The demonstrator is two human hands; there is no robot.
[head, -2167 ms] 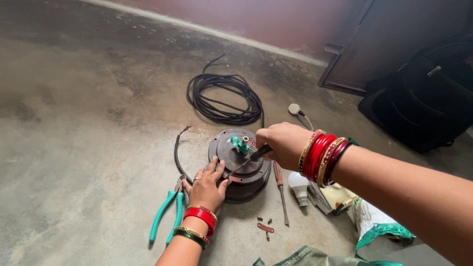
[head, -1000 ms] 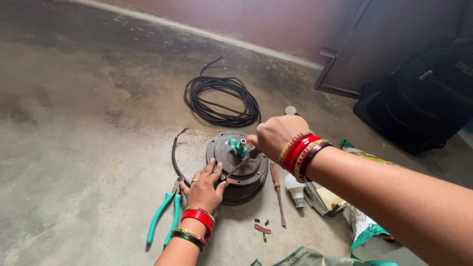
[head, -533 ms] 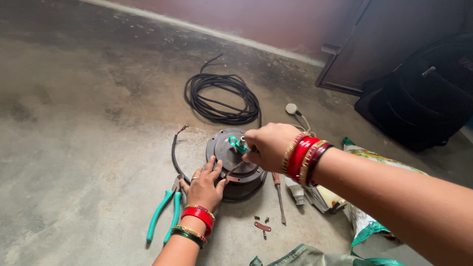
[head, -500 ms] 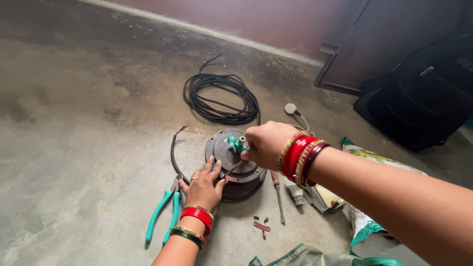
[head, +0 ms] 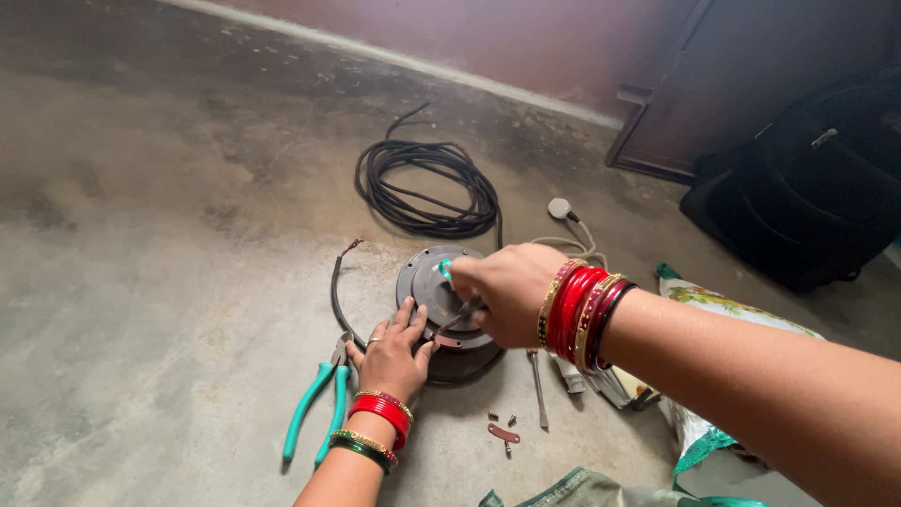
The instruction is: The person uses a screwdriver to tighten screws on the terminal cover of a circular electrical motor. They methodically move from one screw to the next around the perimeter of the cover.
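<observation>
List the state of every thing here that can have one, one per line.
left hand: flat, fingers spread, pressing on the rim of the motor.
right hand: closed around a tool handle, over the motor.
round motor housing: lying flat on the floor.
green-handled pliers: lying on the floor, unheld.
black cable: coiled.
loose screws: out, lying on the floor.
screwdriver: lying unheld.

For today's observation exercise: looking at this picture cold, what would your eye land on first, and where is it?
First, the round dark motor on the concrete floor at centre, with the left hand pressed on its near edge and the right hand over its top gripping a tool whose green tip peeks out. Next, the coiled black cable behind it and the green-handled pliers to the left of the left wrist.
</observation>
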